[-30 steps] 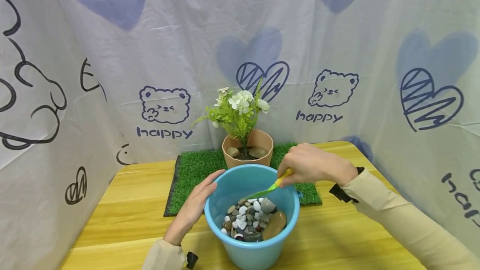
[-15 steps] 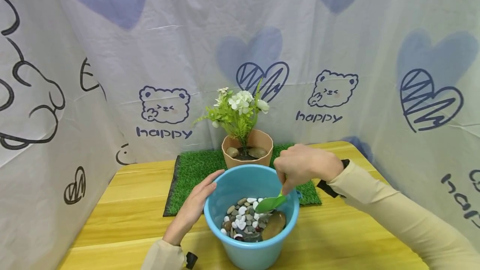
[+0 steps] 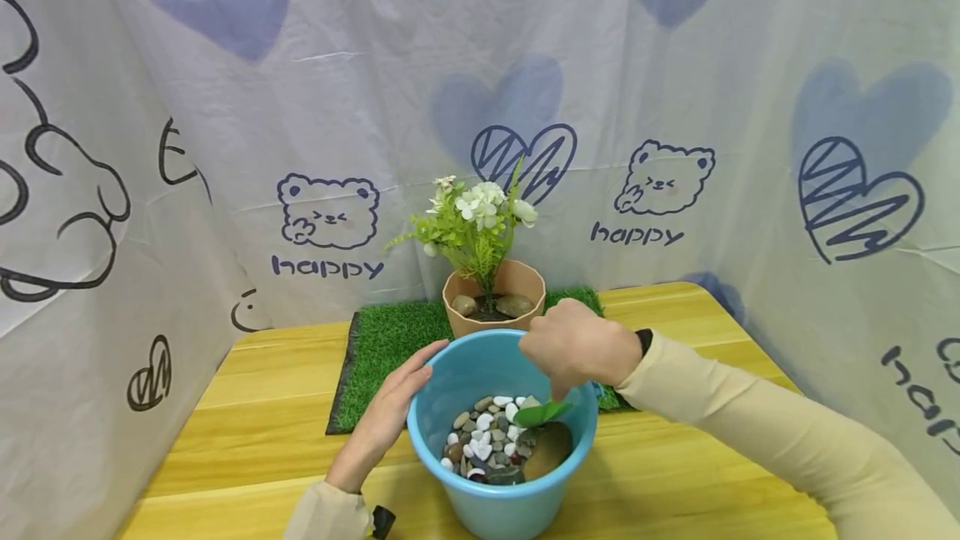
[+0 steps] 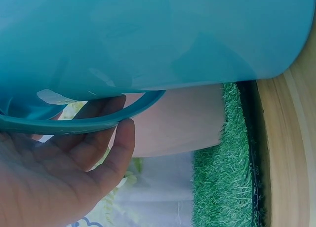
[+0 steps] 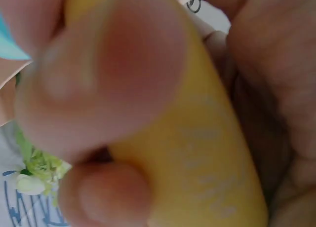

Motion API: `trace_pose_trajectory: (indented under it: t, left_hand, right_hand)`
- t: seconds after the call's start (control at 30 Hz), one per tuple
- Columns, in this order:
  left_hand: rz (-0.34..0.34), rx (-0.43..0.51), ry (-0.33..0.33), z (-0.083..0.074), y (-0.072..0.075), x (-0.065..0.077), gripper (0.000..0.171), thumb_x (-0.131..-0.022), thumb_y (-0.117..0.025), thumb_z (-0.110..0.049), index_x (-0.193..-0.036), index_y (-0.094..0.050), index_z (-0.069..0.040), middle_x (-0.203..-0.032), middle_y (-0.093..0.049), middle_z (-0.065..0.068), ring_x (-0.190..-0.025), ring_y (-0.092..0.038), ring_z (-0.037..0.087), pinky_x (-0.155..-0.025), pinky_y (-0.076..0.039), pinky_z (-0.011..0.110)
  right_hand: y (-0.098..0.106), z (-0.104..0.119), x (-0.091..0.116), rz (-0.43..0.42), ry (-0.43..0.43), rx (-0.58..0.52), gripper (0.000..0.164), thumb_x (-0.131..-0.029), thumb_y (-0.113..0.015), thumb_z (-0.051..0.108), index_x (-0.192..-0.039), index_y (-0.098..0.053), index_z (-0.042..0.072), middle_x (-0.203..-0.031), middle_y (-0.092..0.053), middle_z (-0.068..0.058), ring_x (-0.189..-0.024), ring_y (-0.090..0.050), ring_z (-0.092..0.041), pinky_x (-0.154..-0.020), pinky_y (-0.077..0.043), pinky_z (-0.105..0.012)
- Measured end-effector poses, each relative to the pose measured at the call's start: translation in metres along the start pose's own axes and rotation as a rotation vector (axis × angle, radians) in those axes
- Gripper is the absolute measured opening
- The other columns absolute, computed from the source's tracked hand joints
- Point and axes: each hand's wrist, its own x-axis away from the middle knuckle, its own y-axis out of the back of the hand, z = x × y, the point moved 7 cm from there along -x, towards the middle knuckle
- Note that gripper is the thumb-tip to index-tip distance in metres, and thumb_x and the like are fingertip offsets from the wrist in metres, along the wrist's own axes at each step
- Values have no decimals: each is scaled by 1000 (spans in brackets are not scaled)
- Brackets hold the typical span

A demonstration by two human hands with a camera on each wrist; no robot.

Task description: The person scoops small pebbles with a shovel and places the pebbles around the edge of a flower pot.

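Observation:
A light-blue bucket (image 3: 510,515) holds several pebbles (image 3: 483,440) in white, grey and brown, with a large brown stone (image 3: 551,447) at the right. My left hand (image 3: 393,398) is at the bucket's left rim; in the left wrist view its fingers reach behind a curved blue band (image 4: 74,126), with one fingertip against the outer side. My right hand (image 3: 577,348), over the bucket's right side, grips a small garden trowel by its yellow handle (image 5: 197,153). The trowel's green blade (image 3: 542,414) lies low over the stones, partly hidden by the hand.
Behind the bucket stands a peach flowerpot (image 3: 491,326) with white flowers (image 3: 483,202), green leaves and stones. It sits on an artificial grass mat (image 3: 405,327) on the yellow wooden table (image 3: 277,407). Printed white cloth (image 3: 420,90) encloses the back and sides.
My right hand has moved left and slightly down, turning the trowel so its blade now covers part of the stones on the right. The left hand and bucket have stayed put.

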Motion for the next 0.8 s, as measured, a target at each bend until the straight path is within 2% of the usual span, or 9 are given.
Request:
trace_pose_trajectory:
  t: [0.2, 0.4, 0.53, 0.63, 0.8]
  left_hand:
    - [-8, -6, -3, -1, 0, 0, 47, -107, -34, -37, -151, -37, -22, -147, -48, 17, -121, -58, 41, -93, -54, 49]
    - [-4, 0, 7, 0, -1, 1, 48, -107, -33, -36, -152, -36, -20, -147, -47, 17, -121, -57, 42, -93, -54, 48]
    - [-9, 1, 4, 0, -1, 1, 48, -107, -33, -36, -152, -36, -19, -147, -48, 17, -121, -58, 41, -93, -54, 47]
    - [-7, -2, 2, -1, -1, 1, 50, -107, -33, -37, -153, -35, -18, -148, -47, 16, -122, -57, 41, -93, -54, 48]
    - [-8, 1, 8, 0, -1, 0, 50, -107, -34, -38, -152, -36, -18, -148, -47, 17, -122, -57, 41, -94, -54, 48]
  right_hand:
    - [3, 11, 1, -3, 39, 33, 41, -73, -86, 40, -60, -51, 21, -56, -48, 8, -52, -47, -8, -49, -41, -25]
    - [1, 5, -6, 60, -3, 36, 34, -70, -87, 43, -66, -61, 23, -66, -59, 8, -59, -55, -9, -54, -48, -27]
    - [-3, 1, -10, 91, -18, 25, 32, -71, -87, 44, -69, -64, 23, -67, -61, 9, -59, -56, -9, -56, -49, -27]
    - [-5, -2, -9, 63, -6, 9, 34, -72, -86, 43, -64, -61, 22, -62, -58, 9, -55, -53, -8, -52, -45, -26]
    - [-9, -5, -4, -43, 42, -34, 48, -74, -85, 40, -49, -48, 23, -48, -44, 12, -45, -40, -7, -43, -29, -23]
